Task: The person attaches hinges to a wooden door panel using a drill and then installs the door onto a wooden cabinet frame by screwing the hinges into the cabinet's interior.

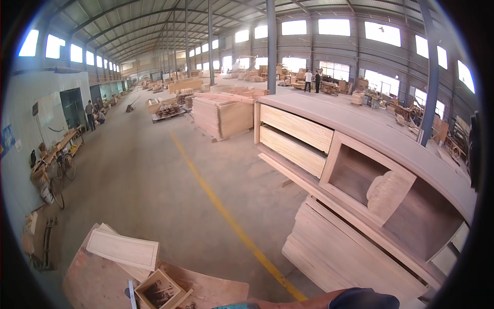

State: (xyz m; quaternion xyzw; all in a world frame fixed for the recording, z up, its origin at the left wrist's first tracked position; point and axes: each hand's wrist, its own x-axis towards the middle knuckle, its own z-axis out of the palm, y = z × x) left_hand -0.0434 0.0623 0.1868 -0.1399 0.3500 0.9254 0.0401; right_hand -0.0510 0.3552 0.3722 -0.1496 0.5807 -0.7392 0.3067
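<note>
My forearm (303,301) crosses the bottom edge beside dark blue cloth; a teal item (234,306) shows at its left end, too cropped to identify. Neither hand's fingers show. On the right stands a pale wooden cabinet (360,118) with two drawers (296,127), an open compartment frame and a carved piece (386,195) on its front. Stacked wooden panels (329,247) lie below it. At lower left a low bench (211,280) holds loose boards (121,247), a small open wooden box (159,288) and a metal strip (132,296).
A floor aisle with a yellow line (206,188) runs ahead. A panel stack (221,118) stands beyond the cabinet. Bicycles (62,180) and a long shelf line the left wall near two people (90,114); more people (312,81) stand in the back. Steel columns (426,118) rise among timber piles.
</note>
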